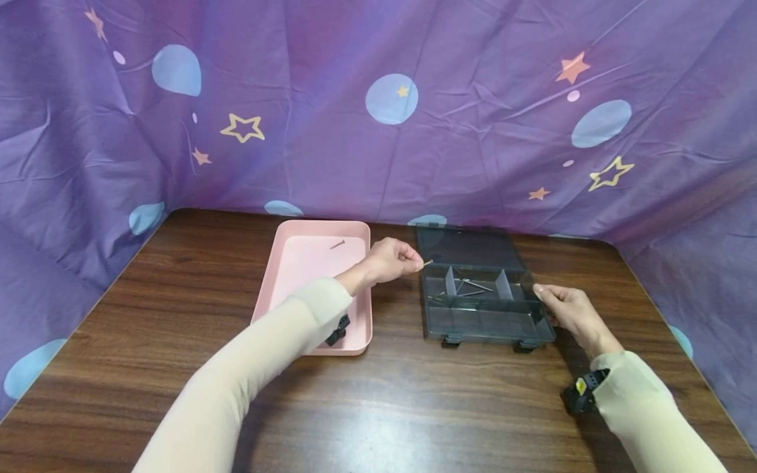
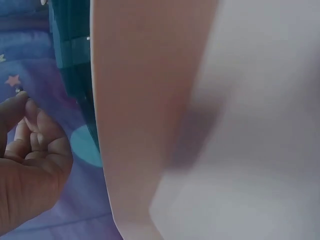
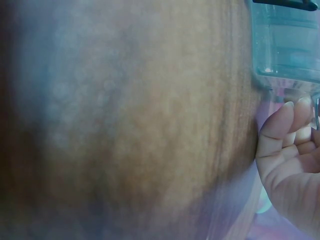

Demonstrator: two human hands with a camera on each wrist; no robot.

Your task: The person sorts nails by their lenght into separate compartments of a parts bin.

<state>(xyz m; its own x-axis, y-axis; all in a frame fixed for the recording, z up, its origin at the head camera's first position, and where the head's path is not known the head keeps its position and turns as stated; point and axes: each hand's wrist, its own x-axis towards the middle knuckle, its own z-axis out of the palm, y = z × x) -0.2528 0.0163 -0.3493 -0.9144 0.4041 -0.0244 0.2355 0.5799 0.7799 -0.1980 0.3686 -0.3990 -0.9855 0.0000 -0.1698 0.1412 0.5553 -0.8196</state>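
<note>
A dark wood-grain table (image 1: 177,341) is carrying everything here. A pink tray (image 1: 284,263) is lying left of centre on it, its long side running away from the viewer, with a single small nail (image 1: 338,244) resting near its far end (too small to make out in detail). A purple cloth (image 1: 331,144) printed with pale blue circles and orange and yellow stars is hanging behind and along both sides of the table.

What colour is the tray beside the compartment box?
Pale pink tray, clearest in the head view.
</note>
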